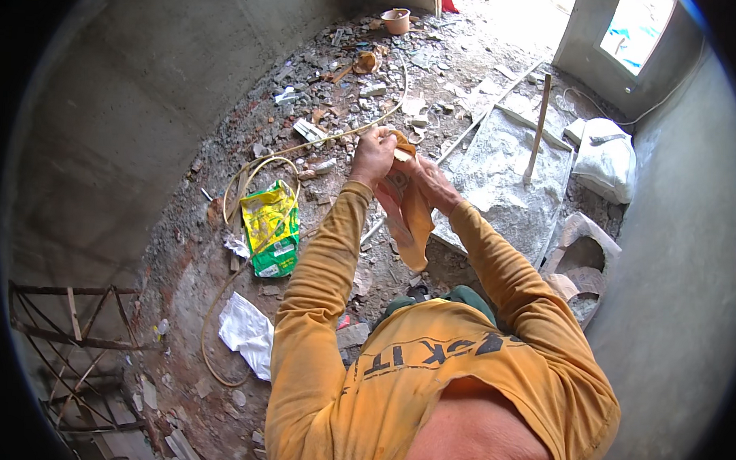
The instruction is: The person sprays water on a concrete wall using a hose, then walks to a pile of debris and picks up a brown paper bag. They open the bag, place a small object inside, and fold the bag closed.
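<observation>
Right hand [436,186] partly hidden by the orange-tan fabric [417,230]

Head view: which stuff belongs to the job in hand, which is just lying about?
In hand:
- limp orange-tan piece, probably cloth, held by left hand and right hand

Apparently just lying about:
- yellow-green bag
- white crumpled sheet
- pinkish bucket
- white sack

Yel/grn bag [263,217] w/ hose [339,137] across, wht sack [604,167] nr R wall [685,209]
</observation>
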{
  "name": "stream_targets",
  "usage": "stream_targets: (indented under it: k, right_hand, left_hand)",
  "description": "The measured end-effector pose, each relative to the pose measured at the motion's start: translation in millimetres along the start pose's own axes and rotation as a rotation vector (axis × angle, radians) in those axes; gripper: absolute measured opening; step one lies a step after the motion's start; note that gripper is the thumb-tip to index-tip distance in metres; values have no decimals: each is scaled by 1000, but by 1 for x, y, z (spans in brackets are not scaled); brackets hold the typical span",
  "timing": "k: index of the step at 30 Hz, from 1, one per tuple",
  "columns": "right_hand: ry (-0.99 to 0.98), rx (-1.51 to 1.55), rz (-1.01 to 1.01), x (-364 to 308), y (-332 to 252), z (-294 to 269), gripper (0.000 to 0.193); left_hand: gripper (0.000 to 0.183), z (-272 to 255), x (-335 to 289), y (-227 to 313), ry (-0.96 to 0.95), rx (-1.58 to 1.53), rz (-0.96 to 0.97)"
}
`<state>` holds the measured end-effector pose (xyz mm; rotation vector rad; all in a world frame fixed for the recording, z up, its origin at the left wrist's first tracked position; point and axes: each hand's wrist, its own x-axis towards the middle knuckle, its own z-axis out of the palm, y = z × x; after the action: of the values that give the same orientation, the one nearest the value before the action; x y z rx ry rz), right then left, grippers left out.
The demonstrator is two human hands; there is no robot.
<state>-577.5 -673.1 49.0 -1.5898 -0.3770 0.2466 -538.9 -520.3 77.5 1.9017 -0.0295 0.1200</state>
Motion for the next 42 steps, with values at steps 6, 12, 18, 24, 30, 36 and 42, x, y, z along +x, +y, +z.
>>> stream_targets:
  k: [6, 12, 18, 24, 30, 36, 42]
  right_hand:
    - [-30, 44, 98, 0, -13, -29, 27]
    - [-44, 40, 27, 4, -16, -54, 28]
    - [-27, 17, 11, 9, -34, -59, 31]
    - [-174, 3, 12, -7, -42, -78, 33]
    - [-26, 264, 20, -17, -48, -96, 26]
    - [-77, -477, -77, -33, -70, -106, 31]
    - [-607, -1058, -559, -106, -92, -130, 46]
  left_hand:
    - [69, -7, -22, 15, -108, -160, 73]
    - [57, -2, -65, -7, -88, -568, 60]
    - [26, 19, -72, -36, -286, -582, -142]
    - [27, 35, -74, -15, -149, -726, -89]
    - [29, 65, -95, -10, -175, -661, -69]
    - [29, 101, -118, -44, -68, -887, -299]
    - [26, 45, -106, -32, 21, -751, -44]
